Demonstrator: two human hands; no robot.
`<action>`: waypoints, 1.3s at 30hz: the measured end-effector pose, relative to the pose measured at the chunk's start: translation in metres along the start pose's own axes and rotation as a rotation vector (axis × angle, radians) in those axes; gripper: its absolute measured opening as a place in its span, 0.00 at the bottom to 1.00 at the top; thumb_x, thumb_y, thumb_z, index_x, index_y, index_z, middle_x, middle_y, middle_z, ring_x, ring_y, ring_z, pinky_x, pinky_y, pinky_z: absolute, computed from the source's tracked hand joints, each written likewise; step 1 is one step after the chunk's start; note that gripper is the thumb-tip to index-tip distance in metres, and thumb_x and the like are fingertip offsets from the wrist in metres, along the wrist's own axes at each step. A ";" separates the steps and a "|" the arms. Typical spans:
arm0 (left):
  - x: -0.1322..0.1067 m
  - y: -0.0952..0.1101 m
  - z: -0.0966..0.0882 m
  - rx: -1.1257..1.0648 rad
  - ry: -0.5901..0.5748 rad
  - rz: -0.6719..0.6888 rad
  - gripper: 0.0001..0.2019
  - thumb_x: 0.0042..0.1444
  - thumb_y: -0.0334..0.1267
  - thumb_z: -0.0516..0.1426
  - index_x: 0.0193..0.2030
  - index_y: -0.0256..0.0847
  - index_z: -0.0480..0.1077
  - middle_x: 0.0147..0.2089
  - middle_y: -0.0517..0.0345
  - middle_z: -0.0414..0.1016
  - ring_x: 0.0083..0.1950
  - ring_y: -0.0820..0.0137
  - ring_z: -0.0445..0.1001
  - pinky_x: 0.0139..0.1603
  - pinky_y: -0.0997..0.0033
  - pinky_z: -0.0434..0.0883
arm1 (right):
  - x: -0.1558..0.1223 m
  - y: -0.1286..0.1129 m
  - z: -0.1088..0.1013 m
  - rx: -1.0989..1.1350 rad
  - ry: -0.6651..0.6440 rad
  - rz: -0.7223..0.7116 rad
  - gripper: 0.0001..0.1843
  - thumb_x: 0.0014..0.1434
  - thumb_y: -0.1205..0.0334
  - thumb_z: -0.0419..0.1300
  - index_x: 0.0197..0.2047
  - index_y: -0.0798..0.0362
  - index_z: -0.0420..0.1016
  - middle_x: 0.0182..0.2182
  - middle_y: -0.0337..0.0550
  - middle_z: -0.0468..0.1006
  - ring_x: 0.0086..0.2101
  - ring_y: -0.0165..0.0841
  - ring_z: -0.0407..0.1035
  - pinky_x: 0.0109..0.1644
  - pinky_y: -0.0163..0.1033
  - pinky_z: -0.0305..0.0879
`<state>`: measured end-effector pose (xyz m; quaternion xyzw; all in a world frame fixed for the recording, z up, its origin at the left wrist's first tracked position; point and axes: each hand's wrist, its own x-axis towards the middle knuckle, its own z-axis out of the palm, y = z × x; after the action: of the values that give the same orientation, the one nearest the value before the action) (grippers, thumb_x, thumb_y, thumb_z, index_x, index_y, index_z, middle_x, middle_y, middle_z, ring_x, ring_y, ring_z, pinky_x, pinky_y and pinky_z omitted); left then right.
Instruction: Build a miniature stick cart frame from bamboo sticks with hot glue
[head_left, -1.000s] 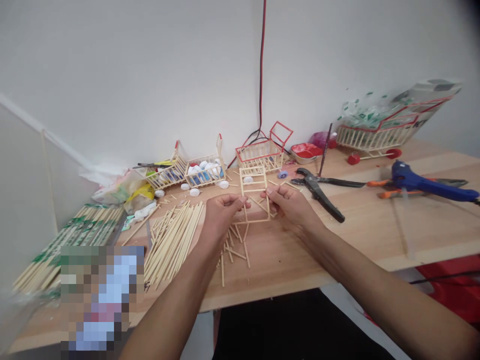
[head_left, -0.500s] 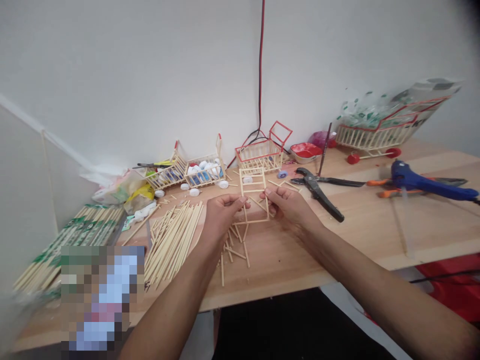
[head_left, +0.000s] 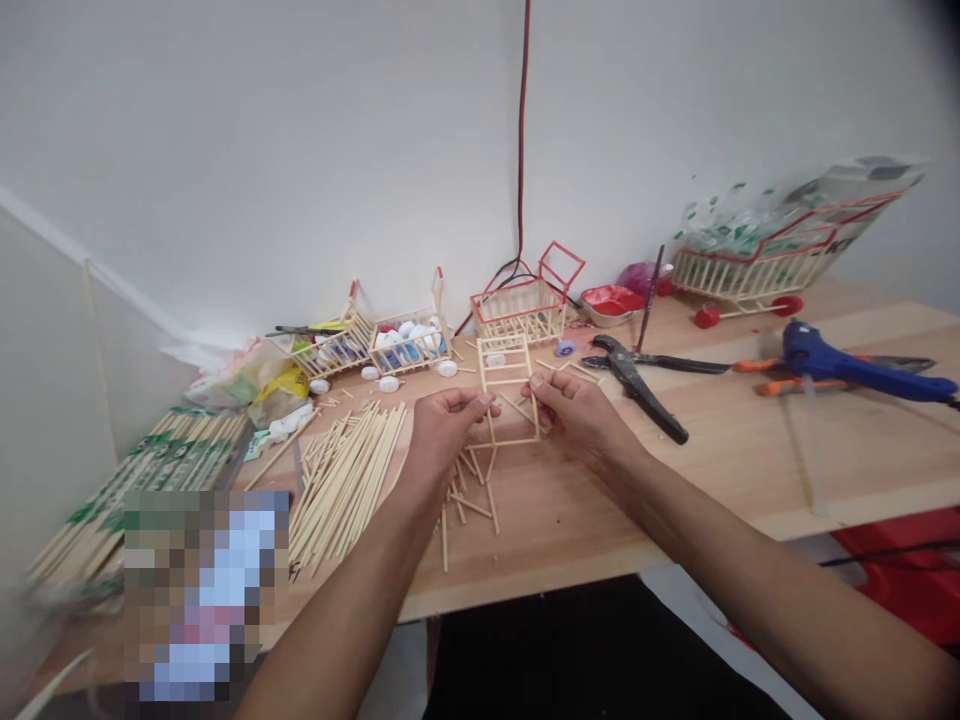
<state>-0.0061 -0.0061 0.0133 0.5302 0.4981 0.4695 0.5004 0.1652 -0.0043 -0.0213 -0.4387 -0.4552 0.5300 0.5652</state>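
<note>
A small ladder-like frame (head_left: 508,378) made of thin bamboo sticks is held upright over the wooden table (head_left: 720,470). My left hand (head_left: 442,428) pinches its left rail with closed fingers. My right hand (head_left: 577,412) pinches the right rail the same way. Short cut stick pieces (head_left: 469,500) lie on the table just under both hands. A loose heap of long bamboo sticks (head_left: 349,470) lies to the left of my left hand.
Black pliers (head_left: 637,385) and a blue glue gun (head_left: 847,368) lie to the right. Small stick-built carts (head_left: 525,300), one large cart (head_left: 757,265), a red paint dish (head_left: 611,300), bottle caps (head_left: 409,340) and packets of sticks (head_left: 142,480) line the back and left. A red-black cable (head_left: 521,130) hangs down the wall.
</note>
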 end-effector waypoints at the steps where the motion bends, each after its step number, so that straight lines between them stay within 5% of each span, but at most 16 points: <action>1: 0.000 0.000 0.000 0.004 -0.001 0.001 0.11 0.43 0.45 0.65 0.25 0.38 0.78 0.27 0.54 0.77 0.26 0.74 0.63 0.30 0.72 0.60 | 0.000 -0.001 0.000 -0.007 0.002 -0.004 0.20 0.51 0.45 0.65 0.30 0.54 0.72 0.15 0.32 0.62 0.18 0.23 0.53 0.21 0.32 0.44; 39: -0.001 0.001 0.003 -0.022 0.018 -0.012 0.12 0.41 0.45 0.66 0.23 0.38 0.77 0.21 0.57 0.73 0.26 0.73 0.65 0.29 0.72 0.61 | 0.004 0.006 0.002 -0.009 0.013 -0.006 0.20 0.52 0.43 0.64 0.30 0.52 0.69 0.15 0.31 0.61 0.17 0.24 0.51 0.20 0.32 0.43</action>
<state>-0.0030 -0.0072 0.0141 0.5173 0.5004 0.4769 0.5046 0.1622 0.0001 -0.0263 -0.4434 -0.4551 0.5233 0.5678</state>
